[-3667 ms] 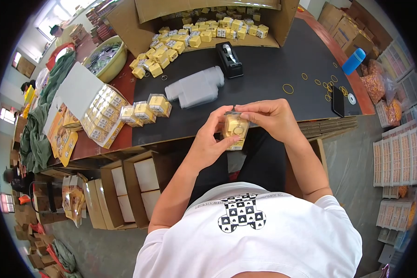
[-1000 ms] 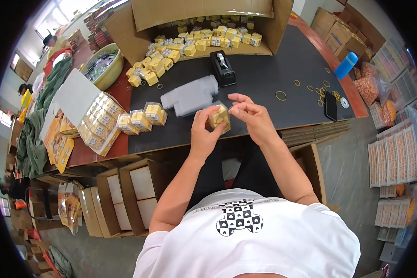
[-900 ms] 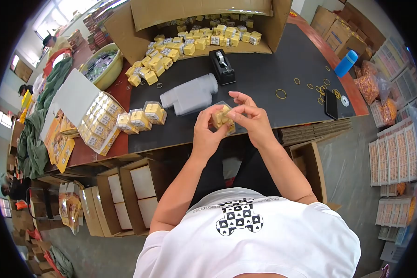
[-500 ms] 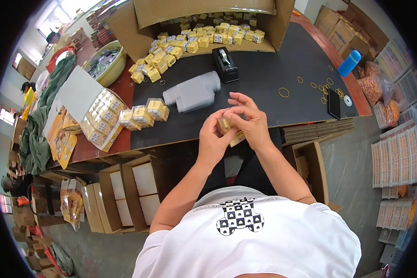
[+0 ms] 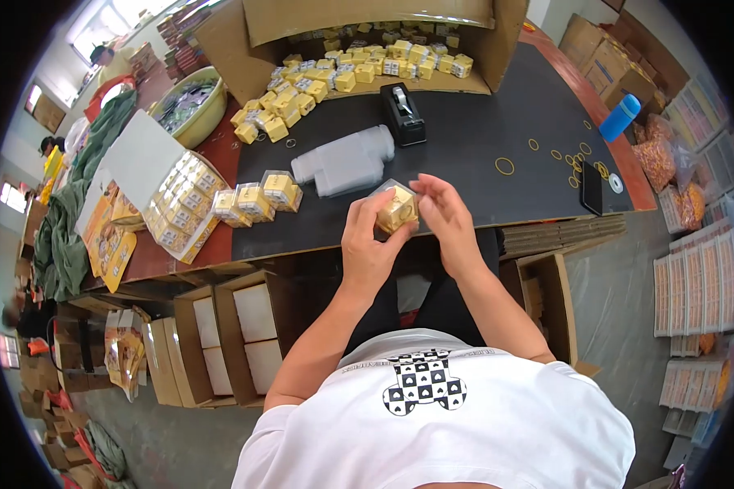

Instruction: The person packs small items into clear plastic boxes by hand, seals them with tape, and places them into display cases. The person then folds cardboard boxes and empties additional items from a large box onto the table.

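A small yellow box in a clear plastic case (image 5: 398,210) is held between the thumb and fingers of my left hand (image 5: 365,244), at the table's front edge. My right hand (image 5: 450,226) is just right of it, fingers apart and holding nothing; whether its thumb touches the case I cannot tell. Flat clear plastic sleeves (image 5: 342,161) lie stacked just beyond my hands. To the left, three cased yellow boxes (image 5: 254,202) stand in a row. Beside them is an opened white carton (image 5: 179,212) filled with more cased boxes.
Loose yellow boxes (image 5: 285,103) spill from a large cardboard box (image 5: 506,49) at the back. A black tape dispenser (image 5: 404,118) stands in front. Yellow rubber bands (image 5: 505,166), a phone (image 5: 591,189) and a blue bottle (image 5: 620,117) are on the right. Open cartons (image 5: 249,342) sit below the table.
My right hand has come off the cased box and moved slightly right, its fingers opening. My left hand has raised the cased box a little, so more of it shows.
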`<state>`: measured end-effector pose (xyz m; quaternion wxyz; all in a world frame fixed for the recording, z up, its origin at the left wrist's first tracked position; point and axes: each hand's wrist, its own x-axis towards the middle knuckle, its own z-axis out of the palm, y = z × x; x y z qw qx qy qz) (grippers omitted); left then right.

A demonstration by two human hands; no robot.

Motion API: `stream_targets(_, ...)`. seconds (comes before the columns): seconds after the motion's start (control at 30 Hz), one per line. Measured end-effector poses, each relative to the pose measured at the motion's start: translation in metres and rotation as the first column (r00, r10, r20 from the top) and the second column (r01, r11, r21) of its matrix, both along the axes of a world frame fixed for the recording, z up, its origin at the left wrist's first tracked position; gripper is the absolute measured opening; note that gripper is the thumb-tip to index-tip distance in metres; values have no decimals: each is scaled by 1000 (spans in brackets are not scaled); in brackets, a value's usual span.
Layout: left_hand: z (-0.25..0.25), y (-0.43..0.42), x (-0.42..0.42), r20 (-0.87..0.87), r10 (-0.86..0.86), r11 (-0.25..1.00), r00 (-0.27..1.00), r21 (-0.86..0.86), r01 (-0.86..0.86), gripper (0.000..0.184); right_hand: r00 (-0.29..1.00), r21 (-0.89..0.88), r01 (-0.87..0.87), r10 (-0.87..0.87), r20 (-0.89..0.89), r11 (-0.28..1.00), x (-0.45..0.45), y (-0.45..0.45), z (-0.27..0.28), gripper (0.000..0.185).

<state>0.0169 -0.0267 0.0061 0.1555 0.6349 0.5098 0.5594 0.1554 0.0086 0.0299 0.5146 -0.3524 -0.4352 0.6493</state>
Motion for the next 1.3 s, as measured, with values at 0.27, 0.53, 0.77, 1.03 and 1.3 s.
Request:
stream_targets(0.27, 17, -8, -12, 178, -57, 997, 982, -42, 65, 57, 932, 457, -212, 38, 361, 864, 21, 19, -8, 64)
stream_targets(0.53, -4, -9, -61, -193, 146, 987, 970, -31, -155, 59, 858, 450, -371, 114, 501, 813, -24, 22, 1, 54)
stream_targets(0.77, 1, -22, -121, -285, 287, 949, 914, 218, -230, 69, 667, 490, -446, -87, 740, 749, -86, 30, 24, 48)
stream_targets(1.03, 22, 40, -286, -778, 212, 977, 592, 143, -161, 78, 430, 373, -534, -137, 893, 759, -158, 68, 49, 45)
stream_targets(1.3, 28, 63, -292, -771, -152, 967, 618, -246, -70, 72, 423, 444, -593, -210, 882, 672, -180, 87, 3, 51)
